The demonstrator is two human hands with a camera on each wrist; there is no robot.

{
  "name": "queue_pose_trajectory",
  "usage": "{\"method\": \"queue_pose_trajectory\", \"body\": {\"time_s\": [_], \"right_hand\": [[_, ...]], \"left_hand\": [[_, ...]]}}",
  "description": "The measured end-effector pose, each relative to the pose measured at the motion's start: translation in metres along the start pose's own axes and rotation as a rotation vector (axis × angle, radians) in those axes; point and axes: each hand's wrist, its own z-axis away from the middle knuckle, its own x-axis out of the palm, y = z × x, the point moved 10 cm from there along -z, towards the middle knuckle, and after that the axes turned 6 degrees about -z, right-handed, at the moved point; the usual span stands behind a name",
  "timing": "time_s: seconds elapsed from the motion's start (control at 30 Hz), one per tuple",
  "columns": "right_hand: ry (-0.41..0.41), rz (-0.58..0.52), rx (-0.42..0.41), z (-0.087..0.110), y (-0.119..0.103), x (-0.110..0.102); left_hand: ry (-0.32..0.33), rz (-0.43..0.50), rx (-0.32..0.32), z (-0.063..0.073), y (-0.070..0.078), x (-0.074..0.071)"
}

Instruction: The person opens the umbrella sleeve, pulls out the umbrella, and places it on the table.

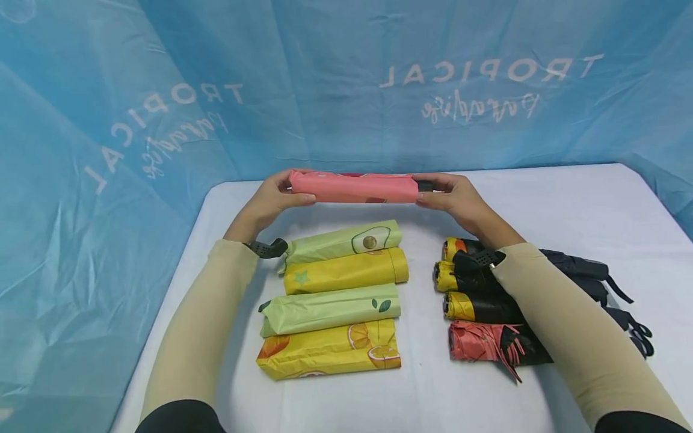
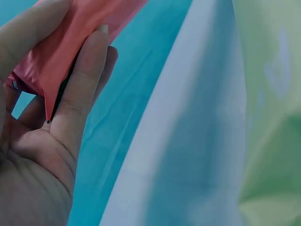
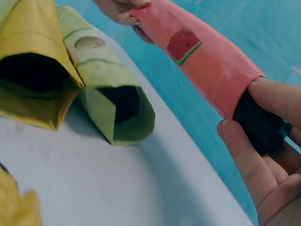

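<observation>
A pink umbrella cover (image 1: 357, 188) with a watermelon print spans both hands above the far side of the table. My left hand (image 1: 271, 201) pinches its left end between thumb and fingers. At the other end, my right hand (image 1: 457, 198) grips the cover's mouth and the black end of a folded umbrella (image 3: 256, 122) that sticks out of it. How far the umbrella reaches inside is hidden. Nearer to me lie a green avocado-print cover (image 1: 352, 240), a yellow cover (image 1: 346, 270), a green leaf-print cover (image 1: 335, 308) and a yellow orange-print cover (image 1: 335, 349).
On the right, partly beneath my right forearm, lie several folded umbrellas: black-and-yellow ones (image 1: 460, 305) and a pink-and-black one (image 1: 476, 341), some with dark straps (image 1: 639, 331). The white table (image 1: 422, 397) ends just beyond my hands, against a blue curtain (image 1: 335, 90).
</observation>
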Motion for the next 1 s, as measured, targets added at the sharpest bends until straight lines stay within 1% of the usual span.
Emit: {"method": "queue_pose_trajectory", "body": {"time_s": [0.1, 0.2, 0.3, 0.43, 0.6, 0.73, 0.87, 1.0], "right_hand": [[-0.001, -0.005, -0.015, 0.003, -0.005, 0.002], [0.006, -0.006, -0.012, 0.005, -0.009, 0.000], [0.009, 0.020, -0.006, 0.008, -0.012, -0.004], [0.004, 0.069, -0.023, 0.013, -0.017, -0.006], [0.005, 0.076, -0.020, 0.018, -0.010, -0.009], [0.035, 0.048, -0.011, 0.022, -0.005, -0.015], [0.047, 0.007, -0.021, 0.025, -0.006, -0.017], [0.048, 0.007, -0.030, 0.028, -0.009, -0.017]], "left_hand": [[-0.028, 0.009, 0.021, 0.001, 0.008, 0.005], [-0.043, 0.016, 0.031, 0.003, 0.013, 0.008], [-0.041, 0.016, 0.031, 0.006, 0.016, 0.009], [-0.031, 0.019, 0.030, 0.011, 0.019, 0.009], [0.001, -0.005, 0.011, 0.020, 0.019, 0.003], [-0.002, -0.039, 0.017, 0.026, 0.020, 0.003], [-0.013, -0.031, 0.040, 0.026, 0.020, 0.006], [-0.007, 0.002, 0.043, 0.025, 0.016, 0.007]]}}
